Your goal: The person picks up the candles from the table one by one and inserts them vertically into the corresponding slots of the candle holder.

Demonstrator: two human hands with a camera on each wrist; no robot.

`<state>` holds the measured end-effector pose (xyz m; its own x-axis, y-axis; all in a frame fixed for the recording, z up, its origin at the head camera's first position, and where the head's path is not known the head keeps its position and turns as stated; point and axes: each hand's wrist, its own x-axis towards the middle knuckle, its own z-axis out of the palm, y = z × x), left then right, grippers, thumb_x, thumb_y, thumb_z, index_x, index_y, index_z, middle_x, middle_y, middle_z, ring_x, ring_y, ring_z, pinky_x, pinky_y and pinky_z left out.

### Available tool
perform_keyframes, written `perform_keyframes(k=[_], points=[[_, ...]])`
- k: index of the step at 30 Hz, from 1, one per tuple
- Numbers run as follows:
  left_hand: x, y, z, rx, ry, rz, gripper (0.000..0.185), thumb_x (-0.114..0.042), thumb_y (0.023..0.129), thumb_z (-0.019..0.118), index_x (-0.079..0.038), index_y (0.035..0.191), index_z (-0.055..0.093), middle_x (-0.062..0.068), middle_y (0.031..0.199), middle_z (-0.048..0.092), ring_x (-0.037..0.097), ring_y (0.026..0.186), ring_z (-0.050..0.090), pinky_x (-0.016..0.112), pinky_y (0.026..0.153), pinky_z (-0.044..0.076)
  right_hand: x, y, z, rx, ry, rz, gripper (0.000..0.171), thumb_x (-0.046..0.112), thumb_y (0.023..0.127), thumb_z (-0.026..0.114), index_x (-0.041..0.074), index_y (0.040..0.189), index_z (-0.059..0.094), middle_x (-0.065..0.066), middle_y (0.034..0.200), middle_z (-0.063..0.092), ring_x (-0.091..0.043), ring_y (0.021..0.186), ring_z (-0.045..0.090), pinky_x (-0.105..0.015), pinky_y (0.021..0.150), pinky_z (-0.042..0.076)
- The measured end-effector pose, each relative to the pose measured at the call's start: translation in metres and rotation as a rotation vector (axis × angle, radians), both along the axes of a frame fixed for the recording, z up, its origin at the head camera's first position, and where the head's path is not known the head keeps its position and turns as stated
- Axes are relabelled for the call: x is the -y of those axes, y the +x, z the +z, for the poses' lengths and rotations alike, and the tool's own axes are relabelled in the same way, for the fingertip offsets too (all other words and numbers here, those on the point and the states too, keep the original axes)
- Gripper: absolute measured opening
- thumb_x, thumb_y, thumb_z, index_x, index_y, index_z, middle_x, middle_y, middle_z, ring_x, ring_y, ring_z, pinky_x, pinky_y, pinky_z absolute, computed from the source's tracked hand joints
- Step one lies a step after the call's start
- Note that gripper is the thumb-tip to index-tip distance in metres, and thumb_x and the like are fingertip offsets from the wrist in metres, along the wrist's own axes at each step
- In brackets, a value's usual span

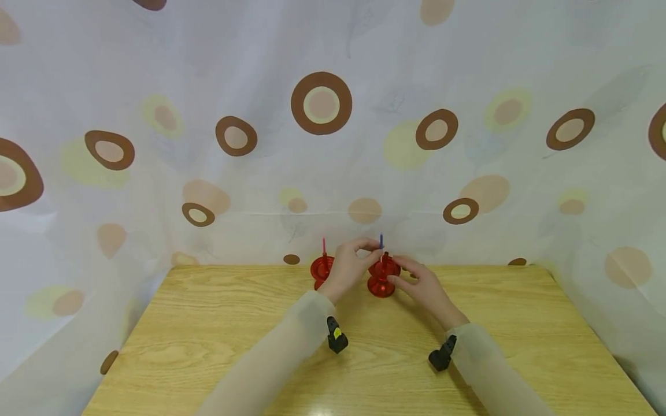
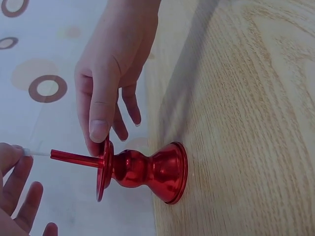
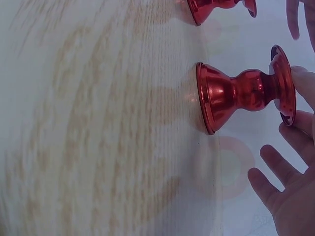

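Note:
A blue candle (image 1: 381, 238) stands upright between the thumb and fingers of my left hand (image 1: 350, 267). In the left wrist view, its white lower end (image 2: 40, 153) meets the mouth of the slim red tube (image 2: 74, 158); whether it is inside, I cannot tell. That tube rises from a shiny red candlestick (image 1: 381, 287) standing on the table. My right hand (image 1: 426, 292) pinches the candlestick's dish (image 3: 283, 88) by the rim, other fingers spread below. Left of it, partly behind my left hand, is a second red candlestick (image 1: 319, 268) bearing a pink candle (image 1: 324, 246).
Both candlesticks stand near the back edge of the wooden table (image 1: 234, 323). Directly behind hangs a pale curtain (image 1: 322, 173) patterned with brown rings and spots, which also encloses both sides. Each wrist carries a small black camera mount (image 1: 337, 335).

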<state>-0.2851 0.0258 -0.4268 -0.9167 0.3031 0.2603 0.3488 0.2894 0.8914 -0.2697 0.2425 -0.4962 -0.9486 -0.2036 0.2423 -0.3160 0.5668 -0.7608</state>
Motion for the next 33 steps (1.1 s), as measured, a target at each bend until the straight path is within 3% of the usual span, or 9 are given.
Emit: perform_keyframes(k=[7, 17, 33], points=[[-0.002, -0.004, -0.003, 0.032, 0.021, 0.002, 0.022, -0.022, 0.101, 0.071, -0.01, 0.119, 0.078, -0.003, 0.117, 0.075, 0.016, 0.122, 0.062, 0.046, 0.11, 0.048, 0.002, 0.004, 0.001, -0.004, 0.001, -0.004, 0.055, 0.024, 0.1, 0.073, 0.004, 0.148, 0.057, -0.019, 0.153, 0.054, -0.043, 0.141, 0.048, -0.064, 0.106, 0.045], [-0.004, -0.009, -0.006, 0.003, 0.053, -0.001, 0.026, -0.021, 0.102, 0.07, -0.005, 0.121, 0.076, 0.002, 0.117, 0.075, 0.02, 0.121, 0.063, 0.051, 0.111, 0.047, 0.004, 0.004, 0.002, 0.002, -0.003, -0.002, 0.055, 0.025, 0.101, 0.072, 0.004, 0.149, 0.056, -0.018, 0.154, 0.053, -0.043, 0.142, 0.047, -0.064, 0.106, 0.045], [-0.012, -0.014, -0.002, -0.067, 0.037, -0.005, 0.026, -0.02, 0.102, 0.069, -0.004, 0.121, 0.076, 0.005, 0.118, 0.075, 0.022, 0.121, 0.063, 0.053, 0.109, 0.049, 0.001, 0.002, 0.0, 0.012, -0.02, -0.013, 0.055, 0.023, 0.1, 0.072, 0.003, 0.149, 0.056, -0.019, 0.154, 0.053, -0.044, 0.141, 0.048, -0.064, 0.105, 0.046]])
